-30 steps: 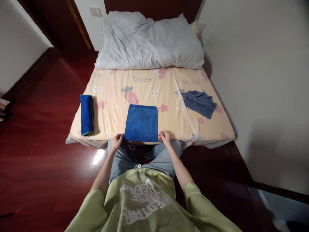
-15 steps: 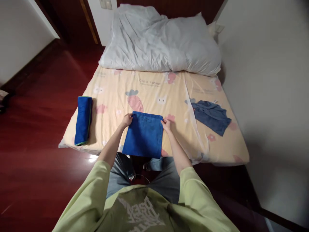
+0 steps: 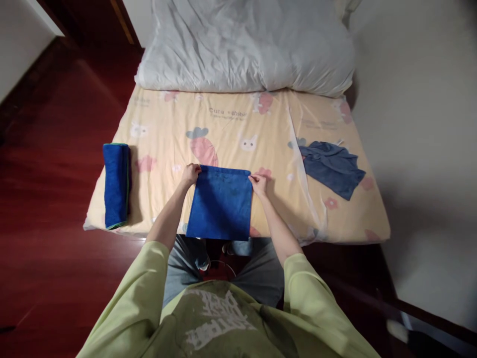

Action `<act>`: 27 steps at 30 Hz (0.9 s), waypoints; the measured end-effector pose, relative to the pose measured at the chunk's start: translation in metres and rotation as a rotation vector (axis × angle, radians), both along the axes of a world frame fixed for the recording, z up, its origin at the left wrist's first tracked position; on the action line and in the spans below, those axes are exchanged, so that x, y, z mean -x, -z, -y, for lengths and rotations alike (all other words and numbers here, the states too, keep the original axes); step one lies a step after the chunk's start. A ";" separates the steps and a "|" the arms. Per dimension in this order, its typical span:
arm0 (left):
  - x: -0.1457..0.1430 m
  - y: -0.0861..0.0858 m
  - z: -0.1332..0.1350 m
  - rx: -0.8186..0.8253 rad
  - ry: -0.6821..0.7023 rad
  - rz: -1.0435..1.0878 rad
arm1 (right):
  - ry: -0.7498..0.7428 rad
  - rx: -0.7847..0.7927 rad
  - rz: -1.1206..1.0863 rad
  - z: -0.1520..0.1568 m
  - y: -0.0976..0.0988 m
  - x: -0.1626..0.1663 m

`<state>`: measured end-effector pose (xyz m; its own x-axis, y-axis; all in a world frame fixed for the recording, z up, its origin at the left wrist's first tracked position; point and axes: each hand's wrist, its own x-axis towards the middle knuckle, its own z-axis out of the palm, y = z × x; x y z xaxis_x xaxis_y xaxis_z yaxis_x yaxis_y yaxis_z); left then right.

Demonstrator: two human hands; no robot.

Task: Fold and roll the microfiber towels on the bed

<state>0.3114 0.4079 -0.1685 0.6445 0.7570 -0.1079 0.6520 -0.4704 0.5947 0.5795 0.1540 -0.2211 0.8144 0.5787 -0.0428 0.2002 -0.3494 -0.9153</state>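
A bright blue towel (image 3: 220,203) lies folded flat near the front edge of the mattress (image 3: 231,124). My left hand (image 3: 190,174) pinches its far left corner, fingers curled. My right hand (image 3: 258,184) pinches the far right corner in the same way. Both arms reach forward from my green shirt over my knees.
A rolled blue towel (image 3: 116,183) lies at the mattress's left edge. A crumpled darker blue cloth (image 3: 331,168) sits on the right side. A large white pillow (image 3: 246,47) fills the head end. Dark red wood floor (image 3: 48,174) runs along the left; a white wall (image 3: 421,124) closes the right.
My hands have moved from the towel's near corners to its far corners and closed on them. The view has tilted down and slid slightly forward.
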 end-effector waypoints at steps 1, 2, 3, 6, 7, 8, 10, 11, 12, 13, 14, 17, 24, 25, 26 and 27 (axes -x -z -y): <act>0.000 -0.001 -0.002 -0.012 -0.008 0.001 | -0.001 -0.002 -0.002 -0.003 -0.001 -0.002; -0.001 -0.002 -0.003 -0.023 -0.015 0.003 | -0.002 -0.005 -0.003 -0.006 -0.001 -0.003; -0.002 -0.002 -0.005 -0.031 -0.021 0.005 | -0.002 -0.006 -0.004 -0.008 -0.002 -0.005; -0.007 -0.002 -0.012 -0.049 -0.030 0.012 | 0.002 -0.003 0.000 -0.014 -0.001 -0.012; -0.009 -0.001 -0.014 -0.054 -0.033 0.014 | 0.004 0.001 0.001 -0.016 0.000 -0.014; -0.011 0.000 -0.016 -0.059 -0.035 0.016 | 0.005 0.008 0.001 -0.017 0.000 -0.016; -0.015 0.003 -0.019 -0.068 -0.043 0.015 | 0.003 0.030 -0.002 -0.020 0.002 -0.019; -0.017 0.005 -0.020 -0.072 -0.047 0.012 | 0.002 0.043 -0.005 -0.022 0.003 -0.021; -0.018 0.006 -0.020 -0.075 -0.050 0.008 | 0.000 0.057 -0.007 -0.024 0.004 -0.022; -0.020 0.008 -0.021 -0.079 -0.053 0.004 | -0.001 0.070 -0.008 -0.025 0.005 -0.023; -0.021 0.009 -0.021 -0.083 -0.056 0.000 | -0.002 0.082 -0.007 -0.027 0.005 -0.024; -0.023 0.011 -0.020 -0.095 -0.063 -0.011 | -0.011 0.110 0.005 -0.030 0.005 -0.025; -0.025 0.011 -0.023 -0.073 -0.025 -0.071 | -0.041 0.169 0.031 -0.032 0.002 -0.026; -0.025 0.009 -0.025 -0.063 -0.008 -0.085 | -0.052 0.177 0.029 -0.031 0.001 -0.028; -0.026 0.007 -0.028 -0.051 0.013 -0.099 | -0.063 0.185 0.028 -0.031 -0.001 -0.029; -0.027 0.005 -0.030 -0.038 0.035 -0.115 | -0.075 0.193 0.027 -0.030 -0.003 -0.031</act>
